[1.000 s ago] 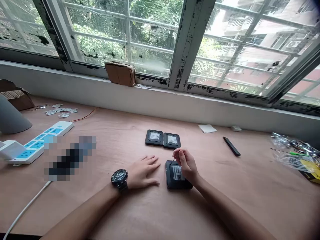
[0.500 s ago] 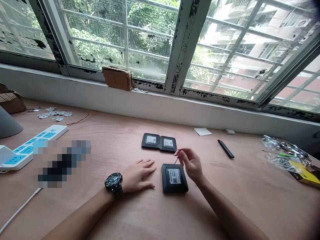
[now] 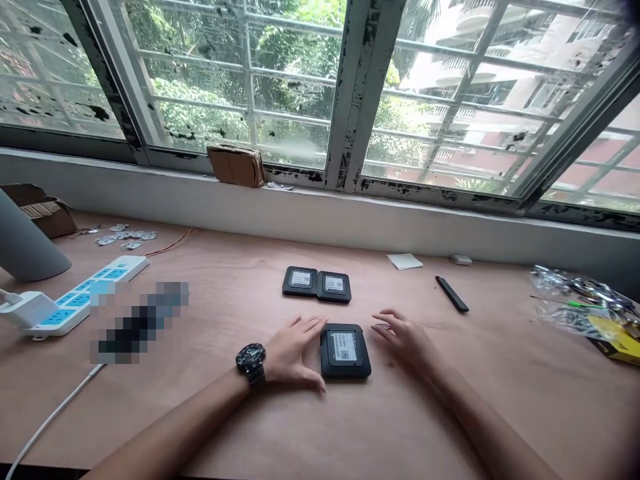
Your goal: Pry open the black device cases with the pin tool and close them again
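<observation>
The labelled black unit lies flat near the front centre of the worktop. The left hand, with a watch on its wrist, rests just beside the unit's left edge, its fingers spread and empty. The right hand lies near the right edge, fingers loosely open and empty. Two black cases sit just behind the unit. A power strip lies toward the left edge; a black bar and a plastic bag of small parts lie toward the right edge.

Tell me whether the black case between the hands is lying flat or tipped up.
Flat: the black case lies on the table, white label facing up, between the left hand and the right hand.
</observation>
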Demonstrator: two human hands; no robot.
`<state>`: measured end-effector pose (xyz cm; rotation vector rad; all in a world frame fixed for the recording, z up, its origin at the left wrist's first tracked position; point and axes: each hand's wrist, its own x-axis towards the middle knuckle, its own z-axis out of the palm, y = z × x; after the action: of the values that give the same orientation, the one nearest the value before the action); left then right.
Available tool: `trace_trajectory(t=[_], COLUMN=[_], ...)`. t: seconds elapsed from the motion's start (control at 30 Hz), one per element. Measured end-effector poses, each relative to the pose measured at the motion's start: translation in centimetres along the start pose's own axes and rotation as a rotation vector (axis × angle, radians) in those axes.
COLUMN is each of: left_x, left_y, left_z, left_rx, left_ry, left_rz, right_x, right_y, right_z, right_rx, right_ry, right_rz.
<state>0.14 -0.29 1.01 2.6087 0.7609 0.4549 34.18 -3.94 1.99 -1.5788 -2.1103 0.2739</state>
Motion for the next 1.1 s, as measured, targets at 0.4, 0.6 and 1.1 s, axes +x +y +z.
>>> trace_trajectory(t=[0.4, 0.6, 1.1], left_x=[1.7, 1.6, 0.9], left_y=[0.6, 0.0, -0.6], left_z=[1.2, 1.0, 1.1], left_rx=[-0.008, -0.08, -0.186], left_ry=[0.069, 0.061, -0.022], left_rz=[-0.031, -0.029, -0.101], right_x=[3.0, 4.4, 4.6], right_y=[-5.2, -6.7, -6.6], right_z=[1.0, 1.8, 4.8], right_rx=[0.096, -0.073, -0.09], right_ry=[-0.212, -0.202, -0.096], right_rz=[0.093, 0.081, 0.106])
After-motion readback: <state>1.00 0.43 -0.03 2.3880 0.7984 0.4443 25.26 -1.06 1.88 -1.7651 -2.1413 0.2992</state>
